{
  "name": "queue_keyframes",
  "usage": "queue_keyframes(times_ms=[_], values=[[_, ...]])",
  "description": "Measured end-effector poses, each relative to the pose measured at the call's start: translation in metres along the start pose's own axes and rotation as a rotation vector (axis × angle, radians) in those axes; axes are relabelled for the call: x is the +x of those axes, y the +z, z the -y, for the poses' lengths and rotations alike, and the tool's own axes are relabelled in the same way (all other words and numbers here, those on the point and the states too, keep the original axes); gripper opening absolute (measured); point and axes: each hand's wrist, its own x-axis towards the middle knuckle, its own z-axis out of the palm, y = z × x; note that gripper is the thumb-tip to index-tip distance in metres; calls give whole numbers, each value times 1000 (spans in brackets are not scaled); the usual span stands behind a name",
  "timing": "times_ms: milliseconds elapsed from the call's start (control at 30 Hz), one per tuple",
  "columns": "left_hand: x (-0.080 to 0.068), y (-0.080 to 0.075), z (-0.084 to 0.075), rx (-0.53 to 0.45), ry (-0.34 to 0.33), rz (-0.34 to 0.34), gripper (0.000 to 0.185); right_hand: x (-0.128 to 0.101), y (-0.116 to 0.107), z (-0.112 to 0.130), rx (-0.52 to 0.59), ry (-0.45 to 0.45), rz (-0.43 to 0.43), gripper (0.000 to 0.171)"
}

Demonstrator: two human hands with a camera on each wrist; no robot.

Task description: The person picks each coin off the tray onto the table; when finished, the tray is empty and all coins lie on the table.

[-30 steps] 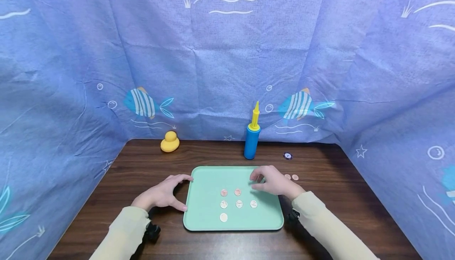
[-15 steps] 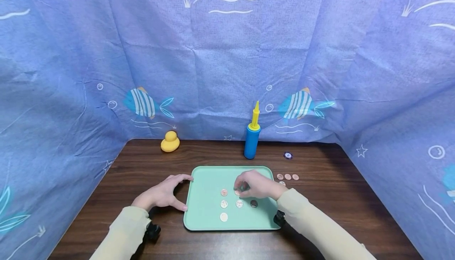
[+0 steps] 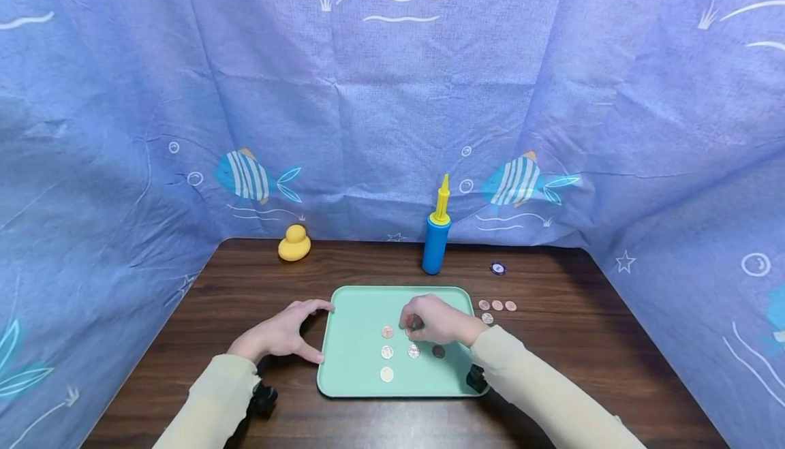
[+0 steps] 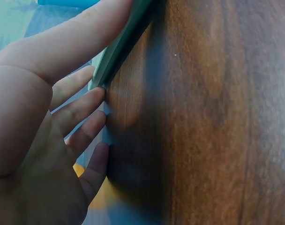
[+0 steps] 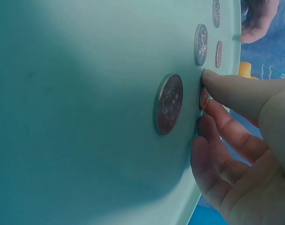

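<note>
A mint-green tray (image 3: pixel 352 374) lies on the dark wooden table with several coins in rows on it. At its left rim rests my left hand (image 3: pixel 279 332), thumb and fingers spread, fingertips touching the edge. My right hand (image 3: pixel 438 319) reaches in over the tray from the right. In the right wrist view its thumb and forefinger pinch the edges of a copper-coloured coin (image 5: pixel 204 97) down at the tray surface. Nearer that camera lies another coin (image 5: pixel 168 104), in the hand's shadow. Beyond the thumb sits a silvery coin (image 5: pixel 201 44). The head view shows a coin (image 3: pixel 386 374) alone in the front row.
Several more coins (image 3: pixel 497 305) lie on the table just right of the tray. Behind them is a dark-rimmed poker chip (image 3: pixel 498 268). A blue hand pump (image 3: pixel 433 248) with a yellow nozzle stands behind the tray; a yellow rubber duck (image 3: pixel 294 243) sits at back left.
My right hand has moved left from the tray's right part onto the back-row coin and pinches it. Coins on the table at right came into sight. The left hand has stayed put.
</note>
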Motion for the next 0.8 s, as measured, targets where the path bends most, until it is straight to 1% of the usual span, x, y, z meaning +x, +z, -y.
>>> queue_keyframes(times_ms=[167, 467, 800], values=[[1, 0, 0, -1, -13, -5, 93, 0, 0, 1, 14, 16, 6, 12], [1, 1, 2, 2, -4, -5, 93, -2, 2, 3, 11, 62, 16, 11], [0, 0, 0, 5, 10, -4, 94, -3, 5, 4, 32, 81, 0, 12]])
